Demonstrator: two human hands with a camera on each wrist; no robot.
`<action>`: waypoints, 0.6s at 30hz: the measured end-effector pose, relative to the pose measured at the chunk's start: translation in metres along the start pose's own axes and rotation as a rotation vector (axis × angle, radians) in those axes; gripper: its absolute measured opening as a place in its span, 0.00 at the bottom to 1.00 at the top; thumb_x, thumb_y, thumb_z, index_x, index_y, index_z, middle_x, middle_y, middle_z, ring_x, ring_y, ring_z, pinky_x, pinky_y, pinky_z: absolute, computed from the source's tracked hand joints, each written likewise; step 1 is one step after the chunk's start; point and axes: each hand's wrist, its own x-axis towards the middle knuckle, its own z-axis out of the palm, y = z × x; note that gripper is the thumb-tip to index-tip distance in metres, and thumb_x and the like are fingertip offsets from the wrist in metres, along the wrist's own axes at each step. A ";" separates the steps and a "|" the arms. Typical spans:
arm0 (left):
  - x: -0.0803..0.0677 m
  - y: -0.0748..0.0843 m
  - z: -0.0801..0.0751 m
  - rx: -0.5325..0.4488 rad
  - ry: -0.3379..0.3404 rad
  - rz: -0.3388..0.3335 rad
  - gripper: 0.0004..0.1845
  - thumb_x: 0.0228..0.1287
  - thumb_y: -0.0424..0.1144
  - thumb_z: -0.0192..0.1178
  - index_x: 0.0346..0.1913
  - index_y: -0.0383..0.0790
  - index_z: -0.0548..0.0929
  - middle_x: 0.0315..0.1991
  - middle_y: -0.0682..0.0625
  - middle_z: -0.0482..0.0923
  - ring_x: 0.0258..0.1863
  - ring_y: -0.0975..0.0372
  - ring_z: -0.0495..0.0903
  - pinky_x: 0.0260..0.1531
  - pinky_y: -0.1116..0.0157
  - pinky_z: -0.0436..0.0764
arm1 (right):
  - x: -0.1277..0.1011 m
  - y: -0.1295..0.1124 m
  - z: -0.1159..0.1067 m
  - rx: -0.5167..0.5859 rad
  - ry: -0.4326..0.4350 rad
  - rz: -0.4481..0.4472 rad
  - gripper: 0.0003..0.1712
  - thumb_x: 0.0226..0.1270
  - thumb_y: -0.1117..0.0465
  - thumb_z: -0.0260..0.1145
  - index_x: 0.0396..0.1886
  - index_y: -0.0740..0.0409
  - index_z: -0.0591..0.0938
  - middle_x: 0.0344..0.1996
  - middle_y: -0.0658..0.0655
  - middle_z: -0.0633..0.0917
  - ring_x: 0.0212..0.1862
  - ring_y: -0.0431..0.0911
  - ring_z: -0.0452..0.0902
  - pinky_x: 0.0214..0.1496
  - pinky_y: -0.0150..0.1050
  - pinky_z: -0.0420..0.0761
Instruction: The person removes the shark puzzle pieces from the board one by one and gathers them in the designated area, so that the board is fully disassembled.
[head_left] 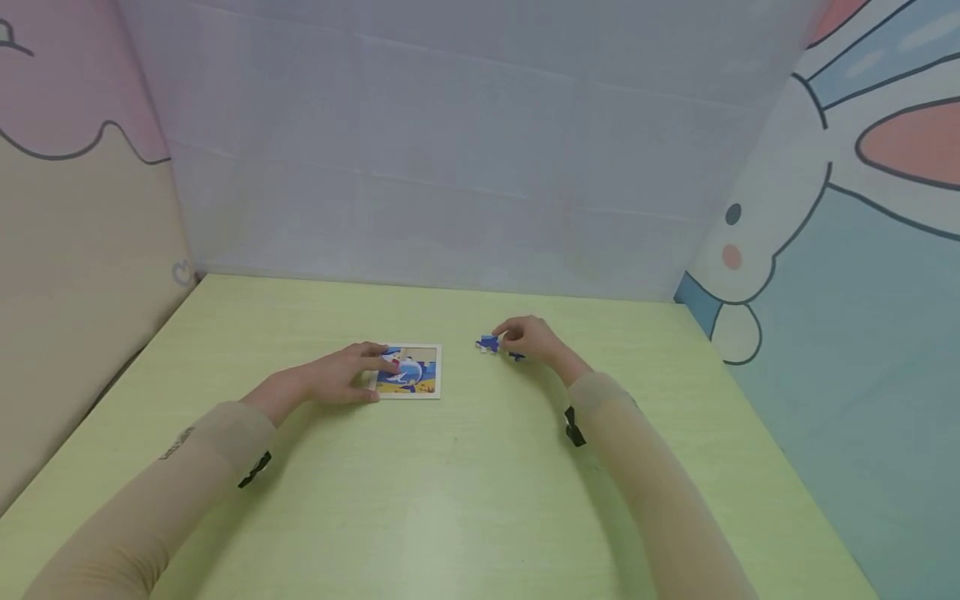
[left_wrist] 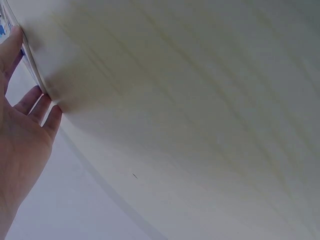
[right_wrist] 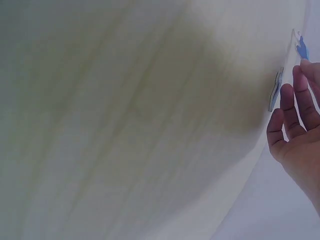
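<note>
A small jigsaw puzzle with a white border [head_left: 438,375] lies flat on the table, showing a dolphin picture; part of its upper area looks brown and bare. My left hand [head_left: 341,375] rests along its left side, fingers spread over the picture and thumb at the near left corner. In the left wrist view, fingertips of the left hand [left_wrist: 25,130] touch the board's edge. To the right, my right hand [head_left: 534,340] pinches a blue and white puzzle piece [head_left: 487,343] between thumb and forefinger. Another puzzle piece [right_wrist: 276,90] lies under that hand, partly hidden in the head view.
The pale yellow-green table [head_left: 420,500] meets a plain light wall [head_left: 450,150] at the back. Printed panels stand at both sides, the right one with a cartoon rabbit [head_left: 750,242].
</note>
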 end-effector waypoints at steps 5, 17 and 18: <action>0.001 0.001 -0.001 0.002 -0.003 0.004 0.29 0.63 0.47 0.61 0.67 0.49 0.69 0.71 0.36 0.52 0.69 0.38 0.52 0.63 0.38 0.58 | 0.000 0.006 -0.002 -0.015 -0.003 0.011 0.13 0.62 0.64 0.65 0.47 0.58 0.83 0.36 0.56 0.84 0.36 0.44 0.78 0.39 0.34 0.78; 0.004 -0.002 0.000 0.000 -0.003 0.010 0.29 0.63 0.48 0.61 0.67 0.50 0.70 0.71 0.36 0.53 0.69 0.38 0.54 0.62 0.39 0.59 | 0.002 0.010 -0.001 -0.093 -0.009 -0.035 0.13 0.62 0.65 0.65 0.47 0.59 0.83 0.32 0.54 0.84 0.31 0.42 0.75 0.35 0.32 0.75; 0.004 -0.002 0.000 -0.002 -0.003 0.009 0.29 0.63 0.48 0.61 0.67 0.50 0.70 0.71 0.36 0.53 0.69 0.38 0.54 0.62 0.39 0.59 | 0.002 0.010 -0.001 -0.100 -0.009 -0.036 0.13 0.61 0.65 0.65 0.47 0.59 0.83 0.32 0.54 0.84 0.32 0.42 0.75 0.35 0.32 0.75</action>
